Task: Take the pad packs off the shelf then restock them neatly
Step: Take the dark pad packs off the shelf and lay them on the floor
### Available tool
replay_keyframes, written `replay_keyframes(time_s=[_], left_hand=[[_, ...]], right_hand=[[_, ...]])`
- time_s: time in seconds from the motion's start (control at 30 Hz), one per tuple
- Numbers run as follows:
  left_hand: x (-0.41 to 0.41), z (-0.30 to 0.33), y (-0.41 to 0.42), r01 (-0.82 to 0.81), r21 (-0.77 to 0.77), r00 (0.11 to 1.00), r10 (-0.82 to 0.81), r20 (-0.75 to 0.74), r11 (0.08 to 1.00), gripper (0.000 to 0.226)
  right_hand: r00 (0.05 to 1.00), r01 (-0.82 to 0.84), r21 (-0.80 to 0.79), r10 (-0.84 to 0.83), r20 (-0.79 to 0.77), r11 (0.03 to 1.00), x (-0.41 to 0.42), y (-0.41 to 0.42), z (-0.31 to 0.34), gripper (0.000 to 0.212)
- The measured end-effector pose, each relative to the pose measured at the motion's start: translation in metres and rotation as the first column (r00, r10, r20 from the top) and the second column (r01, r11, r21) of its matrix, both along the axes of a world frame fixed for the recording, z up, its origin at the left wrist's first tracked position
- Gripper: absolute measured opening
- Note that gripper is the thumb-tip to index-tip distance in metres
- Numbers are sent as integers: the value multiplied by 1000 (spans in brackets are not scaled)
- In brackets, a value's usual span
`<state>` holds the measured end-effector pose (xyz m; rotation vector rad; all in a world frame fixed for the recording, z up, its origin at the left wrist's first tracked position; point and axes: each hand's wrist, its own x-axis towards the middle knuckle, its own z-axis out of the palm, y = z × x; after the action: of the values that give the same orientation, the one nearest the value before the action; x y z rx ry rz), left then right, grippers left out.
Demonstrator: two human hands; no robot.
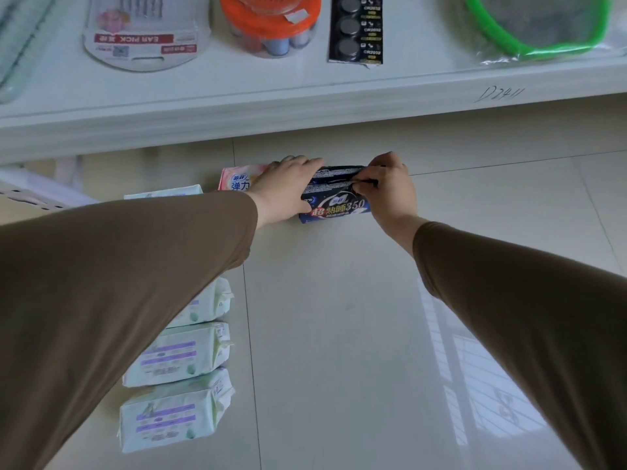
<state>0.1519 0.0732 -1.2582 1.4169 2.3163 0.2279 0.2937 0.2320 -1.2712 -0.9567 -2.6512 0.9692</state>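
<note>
On the floor (339, 317), both hands (288, 188) hold one dark pack (334, 206); four pale packs (176, 354).

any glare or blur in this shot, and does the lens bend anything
Head view: window glare reflects off the glossy floor tiles lower right; the shelf edge bows from wide-angle distortion; the dark blue pad pack between the hands reads sharp, while the ear pick card looks soft.

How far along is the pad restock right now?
Unloading looks mostly done: pale green packs lie in a row on the floor, with a pink pack beyond them. In hand: the left hand and right hand both have a grip on a dark blue pack at floor level. Left: every visible pack has yet to go back on the shelf neatly.
</note>
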Motion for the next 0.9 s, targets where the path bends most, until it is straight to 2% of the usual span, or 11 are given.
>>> replay_keyframes(time_s=[0.13,0.33,0.43,0.5,0.57,0.67,0.77,0.9], left_hand=[[-10,-8,1,4,-6,994,-4,-112,1000,73],[-8,-18,6,-38,-74,989,27,-143,996,54],[-10,-19,6,-47,-81,991,36,-130,996,54],[-12,-20,5,-32,-100,991,18,-136,995,57],[-13,-21,3,-5,-143,986,-19,-168,990,60],[-13,-20,2,27,-191,977,-66,-203,981,64],[-12,-18,2,32,-175,976,-68,-205,984,59],[-9,-15,1,4,-183,980,-40,-196,983,60]], right_hand=[[999,-29,-31,30,20,999,-9,0,-12,15],[999,-47,-27,48,25,999,-7,-1,-25,26],[999,-40,6,40,30,999,-6,0,-25,51],[992,-92,36,89,92,995,-5,4,-25,68],[978,-140,29,134,162,990,-5,9,-25,64],[981,-127,-33,130,143,991,-6,12,-24,48],[984,-124,-41,128,125,991,-7,13,-22,40],[986,-102,-38,106,126,994,-9,12,-19,46]])
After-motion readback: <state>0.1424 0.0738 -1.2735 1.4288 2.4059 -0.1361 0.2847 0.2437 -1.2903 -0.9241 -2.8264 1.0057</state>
